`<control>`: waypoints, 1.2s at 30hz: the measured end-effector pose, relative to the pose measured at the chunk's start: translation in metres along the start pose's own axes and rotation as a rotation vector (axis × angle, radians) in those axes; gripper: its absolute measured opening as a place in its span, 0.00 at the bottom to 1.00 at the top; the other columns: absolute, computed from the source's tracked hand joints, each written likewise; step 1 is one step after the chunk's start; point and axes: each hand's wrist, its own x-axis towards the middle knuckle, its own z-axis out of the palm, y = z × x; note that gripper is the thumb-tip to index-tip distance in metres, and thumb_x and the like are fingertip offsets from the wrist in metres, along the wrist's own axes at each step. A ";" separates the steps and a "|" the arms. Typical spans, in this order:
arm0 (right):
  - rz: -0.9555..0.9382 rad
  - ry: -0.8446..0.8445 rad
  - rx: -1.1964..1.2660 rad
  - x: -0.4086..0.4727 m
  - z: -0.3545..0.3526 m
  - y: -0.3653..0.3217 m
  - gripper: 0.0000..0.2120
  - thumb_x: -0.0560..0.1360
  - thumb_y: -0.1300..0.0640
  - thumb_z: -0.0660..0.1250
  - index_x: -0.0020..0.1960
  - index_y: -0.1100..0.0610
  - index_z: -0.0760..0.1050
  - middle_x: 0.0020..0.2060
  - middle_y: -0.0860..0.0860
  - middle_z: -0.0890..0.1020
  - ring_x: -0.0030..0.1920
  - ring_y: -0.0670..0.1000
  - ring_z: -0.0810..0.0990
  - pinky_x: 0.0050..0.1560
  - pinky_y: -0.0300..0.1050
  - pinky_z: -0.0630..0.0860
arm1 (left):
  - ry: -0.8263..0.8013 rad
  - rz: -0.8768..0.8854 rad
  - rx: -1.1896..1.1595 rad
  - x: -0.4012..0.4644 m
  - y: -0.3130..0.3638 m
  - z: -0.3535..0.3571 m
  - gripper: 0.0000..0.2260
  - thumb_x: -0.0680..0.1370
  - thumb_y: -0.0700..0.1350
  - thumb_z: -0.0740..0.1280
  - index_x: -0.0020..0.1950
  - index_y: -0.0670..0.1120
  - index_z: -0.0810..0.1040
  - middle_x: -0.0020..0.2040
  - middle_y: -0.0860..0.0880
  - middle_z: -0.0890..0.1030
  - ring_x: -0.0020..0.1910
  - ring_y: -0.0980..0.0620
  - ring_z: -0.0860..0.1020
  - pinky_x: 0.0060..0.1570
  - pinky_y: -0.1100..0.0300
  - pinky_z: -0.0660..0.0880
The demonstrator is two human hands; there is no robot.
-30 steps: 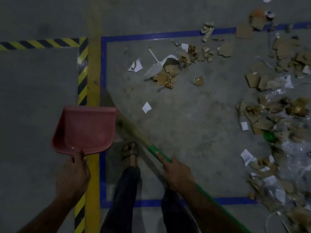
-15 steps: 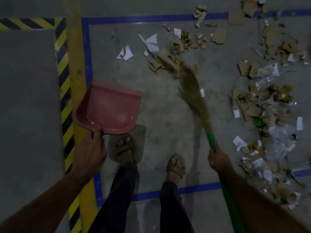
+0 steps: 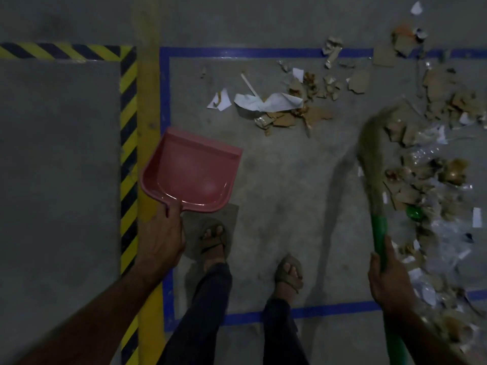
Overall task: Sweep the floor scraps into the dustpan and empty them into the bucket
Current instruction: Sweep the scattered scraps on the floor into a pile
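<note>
Scraps (image 3: 287, 106) of cardboard and paper lie ahead of me inside the blue tape (image 3: 237, 52), more heaped to my right. My left hand (image 3: 162, 239) grips the pink dustpan (image 3: 189, 172) by its handle, above the floor; my right hand (image 3: 387, 280) clasps the broom (image 3: 371, 159), its bristles beside the right-hand heap.

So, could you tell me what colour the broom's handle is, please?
Green: the broom handle, gripped by the right hand, shows best in the head view.
</note>
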 end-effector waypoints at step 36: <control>0.152 -0.372 0.273 0.180 0.086 -0.149 0.30 0.83 0.43 0.53 0.81 0.45 0.45 0.59 0.59 0.78 0.54 0.63 0.80 0.56 0.55 0.77 | -0.046 0.062 -0.014 0.164 0.036 0.009 0.22 0.80 0.47 0.53 0.74 0.44 0.64 0.46 0.40 0.72 0.30 0.43 0.67 0.26 0.53 0.62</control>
